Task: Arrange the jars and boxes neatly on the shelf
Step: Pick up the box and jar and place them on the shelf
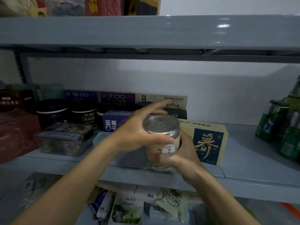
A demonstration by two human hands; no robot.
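A clear jar with a silver screw lid (pixel 161 125) stands at the front edge of the grey middle shelf (pixel 243 161). My left hand (pixel 138 132) wraps round its upper part, thumb across the front below the lid, index finger stretched toward the back. My right hand (pixel 183 153) grips the jar's lower right side. Directly right of the jar lies a beige and dark-blue box (pixel 209 142). Behind my left hand a blue box (pixel 113 123) is partly hidden.
Two black jars (pixel 52 112) (pixel 84 113), a clear plastic tray box (pixel 65 138) and red boxes (pixel 16 132) fill the shelf's left. Purple and beige boxes (pixel 117 97) line the back wall. Green bottles and cans (pixel 282 124) stand at right. Packets lie on the shelf below (pixel 146 205).
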